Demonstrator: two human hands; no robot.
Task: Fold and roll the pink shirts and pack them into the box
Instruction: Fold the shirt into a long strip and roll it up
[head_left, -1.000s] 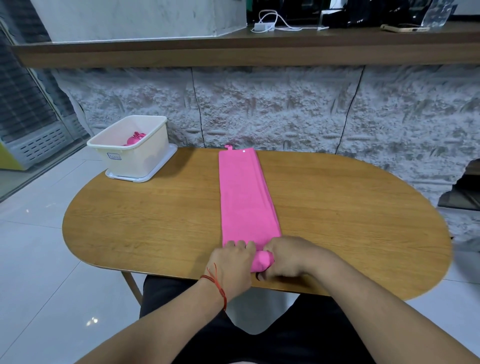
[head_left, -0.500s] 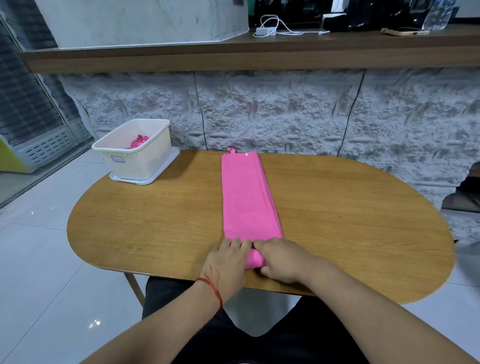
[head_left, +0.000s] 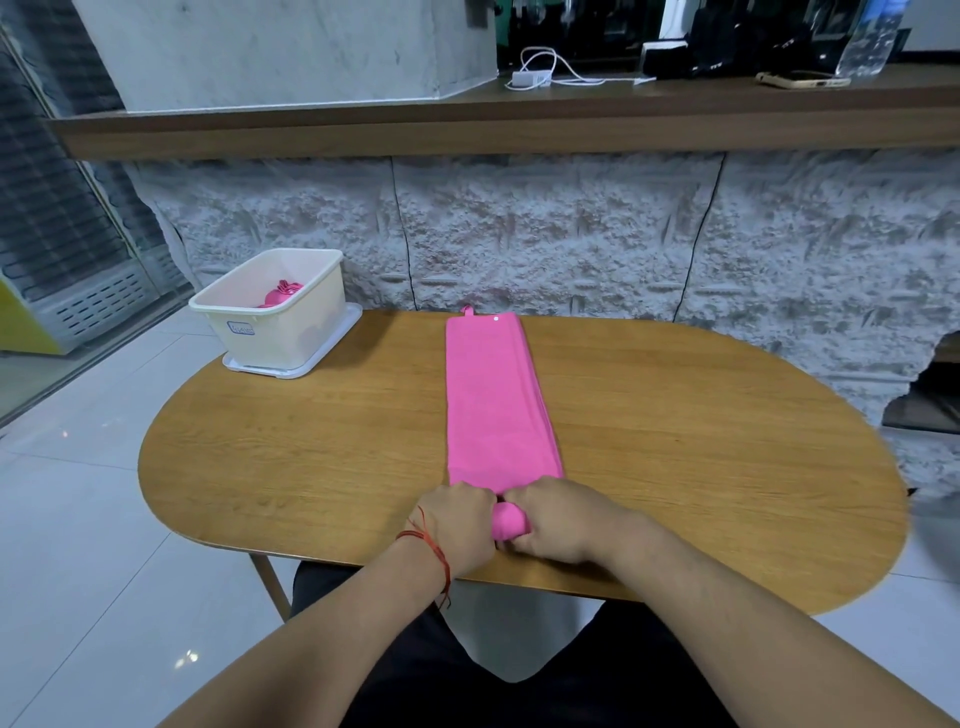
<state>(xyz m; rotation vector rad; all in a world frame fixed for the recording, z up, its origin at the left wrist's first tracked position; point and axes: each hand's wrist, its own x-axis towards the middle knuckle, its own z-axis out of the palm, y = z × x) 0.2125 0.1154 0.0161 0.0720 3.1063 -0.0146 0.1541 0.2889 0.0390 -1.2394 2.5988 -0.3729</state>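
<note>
A pink shirt (head_left: 493, 400), folded into a long narrow strip, lies down the middle of the oval wooden table (head_left: 701, 441). Its near end is rolled into a small tight roll (head_left: 508, 522). My left hand (head_left: 457, 525) and my right hand (head_left: 558, 519) sit side by side on that roll, fingers curled over it and gripping it. A white plastic box (head_left: 291, 332) stands at the table's far left corner on its lid, and another rolled pink shirt (head_left: 280, 296) shows inside it.
A rough grey stone wall rises just behind the table, topped by a wooden counter (head_left: 519, 124) with a charger, a phone and a bottle. White tiled floor surrounds the table. My dark-trousered legs are under the near edge.
The roll at the near end has grown slightly and both hands have shifted a little forward along the strip. My fingers curl tighter over the roll than before.
</note>
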